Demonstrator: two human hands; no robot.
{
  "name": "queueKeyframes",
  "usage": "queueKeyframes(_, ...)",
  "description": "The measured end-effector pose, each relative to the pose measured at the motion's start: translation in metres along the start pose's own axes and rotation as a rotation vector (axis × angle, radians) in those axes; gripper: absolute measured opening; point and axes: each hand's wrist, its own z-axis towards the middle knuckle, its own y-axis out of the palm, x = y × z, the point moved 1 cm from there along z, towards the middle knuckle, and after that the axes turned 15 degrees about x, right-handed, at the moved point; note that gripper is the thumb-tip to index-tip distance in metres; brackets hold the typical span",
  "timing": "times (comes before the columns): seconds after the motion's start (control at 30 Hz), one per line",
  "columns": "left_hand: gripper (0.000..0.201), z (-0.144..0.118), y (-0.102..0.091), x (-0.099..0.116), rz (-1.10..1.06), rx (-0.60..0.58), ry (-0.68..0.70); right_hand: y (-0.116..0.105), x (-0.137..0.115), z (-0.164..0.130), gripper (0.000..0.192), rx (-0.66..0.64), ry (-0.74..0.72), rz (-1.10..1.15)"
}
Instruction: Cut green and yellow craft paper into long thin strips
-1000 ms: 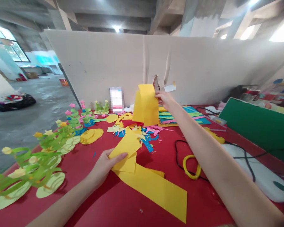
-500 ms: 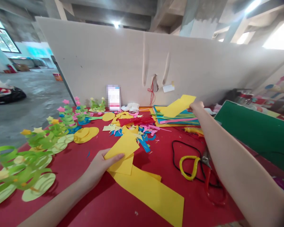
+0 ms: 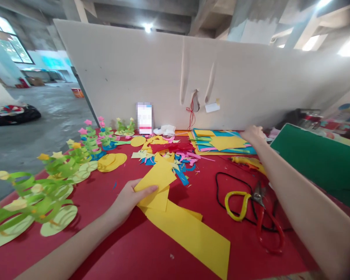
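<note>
My left hand [image 3: 130, 202] grips several yellow paper pieces [image 3: 156, 179], thumb on top and fingers hidden beneath. Under that hand, a longer yellow paper strip [image 3: 192, 241] slants toward the front edge. My right hand [image 3: 252, 135] is stretched out at the back right, just beyond a loose yellow sheet [image 3: 227, 142] lying on a stack of coloured paper [image 3: 202, 147]. Its fingers are blurred and partly turned away, so any grip is unclear. Scissors [image 3: 258, 196] with one yellow and one red handle lie open below my right forearm.
Green spiral paper decorations with stars [image 3: 58, 175] line the left side of the red table [image 3: 105, 249]. Colourful paper scraps [image 3: 166, 151] are heaped in the middle. A yellow-handled tool [image 3: 246, 161], a black cord [image 3: 217, 190] and a green board [image 3: 312, 163] lie right.
My right hand has let go of the yellow sheet, which now lies on the paper stack, and has moved slightly right. My left hand keeps its hold. The view has shifted a little.
</note>
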Motion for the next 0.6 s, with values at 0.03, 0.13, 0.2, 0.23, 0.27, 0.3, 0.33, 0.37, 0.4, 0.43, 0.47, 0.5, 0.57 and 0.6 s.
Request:
queueKeyframes(0.03, 0.025, 0.000, 0.000, -0.001, -0.004, -0.006, 0.002, 0.003, -0.010, -0.004, 0.026, -0.032, -0.004, 0.013)
queueKeyframes(0.13, 0.023, 0.002, 0.000, -0.001, -0.023, -0.018, 0.005, 0.017, -0.052, -0.037, 0.024, -0.220, -0.089, 0.140)
queueKeyframes(0.2, 0.023, 0.002, 0.000, -0.001, -0.040, -0.024, 0.003, 0.027, -0.081, -0.077, 0.025, -0.424, -0.195, 0.288)
queueKeyframes(0.23, 0.023, 0.001, 0.001, -0.001, -0.051, -0.024, 0.003, 0.032, -0.093, -0.099, 0.028, -0.527, -0.234, 0.353)
queueKeyframes(0.27, 0.024, 0.001, 0.001, 0.000, -0.062, -0.023, 0.004, 0.037, -0.103, -0.120, 0.028, -0.618, -0.265, 0.409)
queueKeyframes(0.3, 0.025, 0.001, 0.000, 0.000, -0.075, -0.020, 0.006, 0.041, -0.111, -0.140, 0.025, -0.679, -0.285, 0.457)
queueKeyframes(0.33, 0.026, 0.000, 0.000, 0.000, -0.091, -0.014, 0.008, 0.044, -0.116, -0.156, 0.022, -0.712, -0.294, 0.500)
queueKeyframes(0.37, 0.028, 0.000, 0.000, -0.001, -0.109, -0.001, 0.008, 0.047, -0.118, -0.168, 0.019, -0.729, -0.292, 0.534)
queueKeyframes(0.4, 0.030, 0.000, -0.001, -0.001, -0.130, 0.019, 0.008, 0.049, -0.118, -0.176, 0.018, -0.733, -0.281, 0.566)
queueKeyframes(0.43, 0.032, 0.000, -0.001, -0.001, -0.154, 0.040, 0.008, 0.050, -0.117, -0.181, 0.017, -0.731, -0.263, 0.594)
queueKeyframes(0.47, 0.034, 0.000, -0.001, -0.001, -0.178, 0.056, 0.008, 0.051, -0.115, -0.182, 0.017, -0.725, -0.239, 0.619)
queueKeyframes(0.5, 0.036, 0.000, -0.001, -0.001, -0.203, 0.063, 0.010, 0.051, -0.112, -0.182, 0.017, -0.717, -0.212, 0.640)
queueKeyframes(0.57, 0.039, 0.000, 0.001, 0.000, -0.245, 0.049, 0.025, 0.050, -0.106, -0.177, 0.019, -0.694, -0.148, 0.672)
queueKeyframes(0.6, 0.040, 0.000, 0.002, 0.001, -0.258, 0.030, 0.037, 0.049, -0.104, -0.174, 0.020, -0.682, -0.112, 0.683)
